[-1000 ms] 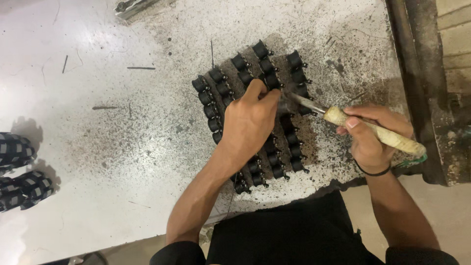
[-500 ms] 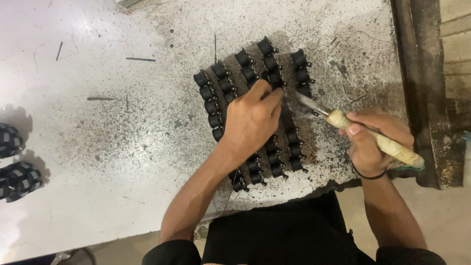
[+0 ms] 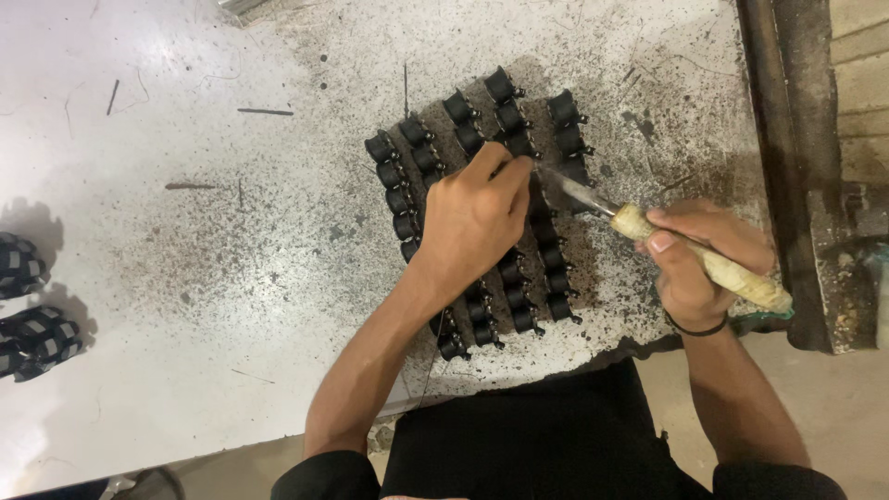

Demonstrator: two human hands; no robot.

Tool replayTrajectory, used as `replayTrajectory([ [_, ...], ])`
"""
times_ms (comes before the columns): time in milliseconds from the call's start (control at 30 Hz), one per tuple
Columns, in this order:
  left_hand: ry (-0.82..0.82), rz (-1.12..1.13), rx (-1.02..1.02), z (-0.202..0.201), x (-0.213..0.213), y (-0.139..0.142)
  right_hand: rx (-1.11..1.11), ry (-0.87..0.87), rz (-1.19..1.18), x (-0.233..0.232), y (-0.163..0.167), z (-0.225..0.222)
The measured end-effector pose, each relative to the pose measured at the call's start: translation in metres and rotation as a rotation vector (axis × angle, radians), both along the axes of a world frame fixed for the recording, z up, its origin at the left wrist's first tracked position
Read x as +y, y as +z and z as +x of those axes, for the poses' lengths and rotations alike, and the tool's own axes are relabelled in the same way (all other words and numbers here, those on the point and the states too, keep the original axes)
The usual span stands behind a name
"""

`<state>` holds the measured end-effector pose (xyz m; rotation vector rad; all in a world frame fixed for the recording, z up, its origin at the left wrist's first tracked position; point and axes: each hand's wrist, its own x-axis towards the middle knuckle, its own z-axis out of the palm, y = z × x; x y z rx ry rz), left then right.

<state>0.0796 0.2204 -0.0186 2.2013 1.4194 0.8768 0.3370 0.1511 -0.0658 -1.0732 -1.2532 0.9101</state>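
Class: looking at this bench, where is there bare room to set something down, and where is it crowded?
Bare: the pale bench surface between the block of black rollers and the two black parts at the left edge. Crowded: over the rollers, where the left hand and the right hand's wooden-handled blade meet.

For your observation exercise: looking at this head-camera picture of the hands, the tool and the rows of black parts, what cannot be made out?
- Head view: the tool tip, hidden behind the left hand.
- The black parts in the middle rows, covered by that hand.
- The handle's grip, wrapped by the right hand.
- The sandals, cut off by the left edge.
- The parts' detail: too small.
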Motion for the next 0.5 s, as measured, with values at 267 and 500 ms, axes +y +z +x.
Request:
replayTrajectory([
  [267,0.078,-0.012,0.010,-0.006,-0.016,0.036,0.235,-0.090,0.076,-0.012,0.001,0.010],
  [500,0.035,-0.073,0.079,0.005,-0.039,0.020,-0.008,-0.057,0.093,-0.036,-0.011,0.007],
])
